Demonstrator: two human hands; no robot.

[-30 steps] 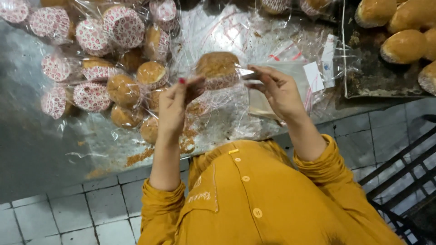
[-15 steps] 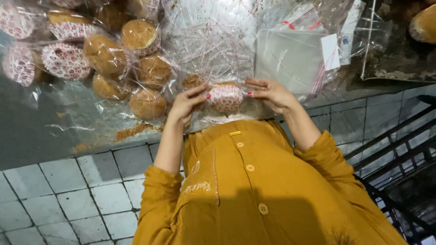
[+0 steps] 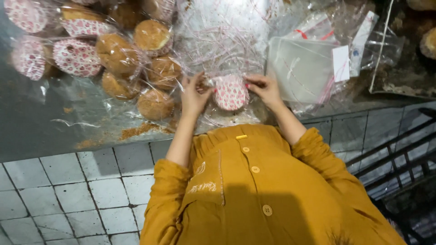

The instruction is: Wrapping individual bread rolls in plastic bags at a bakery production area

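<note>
Hands pinch a bagged cupcake at the counter's near edge.

Left hand [image 3: 194, 94] and right hand [image 3: 265, 88] both grasp the clear wrap around a cupcake [image 3: 230, 92] in a red-patterned paper case; its top is hidden. Beyond, on the steel counter [image 3: 41, 122], wrapped buns [image 3: 136, 59] crowd the far left, some cut off; a stack of clear bags [image 3: 302, 68] lies far right.

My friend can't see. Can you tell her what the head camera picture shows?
Two bare hands, left hand and right hand, hold a small cake in a red-and-white patterned paper cup inside clear plastic wrap over a metal counter. A pile of wrapped golden-brown cakes lies left, a stack of empty clear plastic bags right.
</note>
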